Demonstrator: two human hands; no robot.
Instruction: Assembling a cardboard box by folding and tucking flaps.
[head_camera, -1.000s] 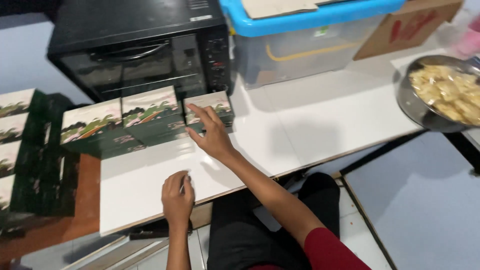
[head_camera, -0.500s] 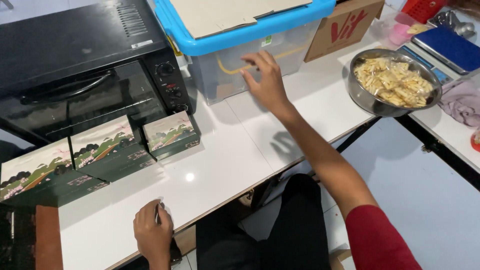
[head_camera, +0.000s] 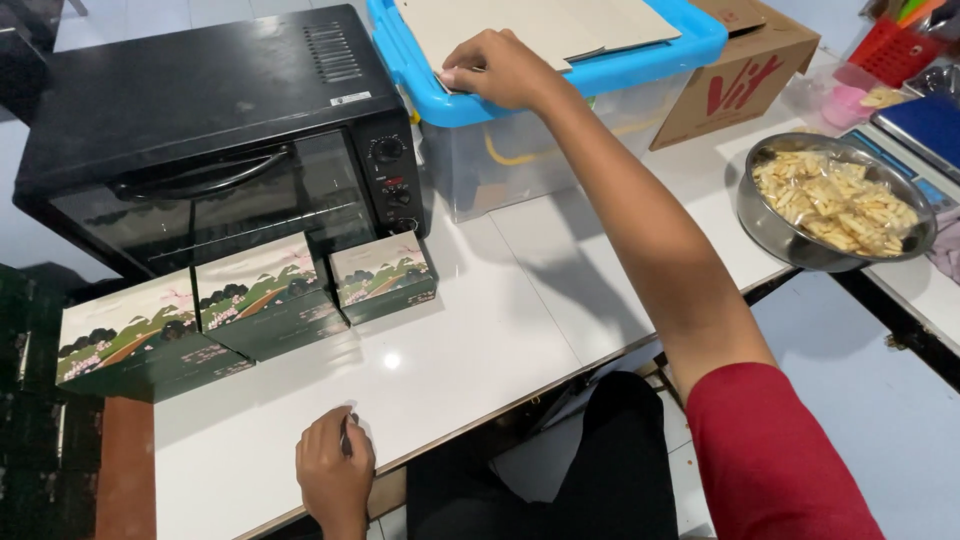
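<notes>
Your right hand is stretched out to the flat brown cardboard sheets lying on top of the blue-lidded clear plastic bin, just to the right of the black toaster oven. The fingers are curled over the near left edge of the stack, pinching it (how many sheets they have caught I cannot tell).

Your left hand rests on the white table, in front of the oven and near the table's close edge. It is loosely closed around a thin dark object that pokes up between the fingers; what that object is I cannot tell.

Directly in front of the oven door stand three green boxes with a landscape print on top, set side by side in a row. Further right of the oven, past the bin, sits a brown carton, and nearer you a metal bowl full of pale snack sticks.
</notes>
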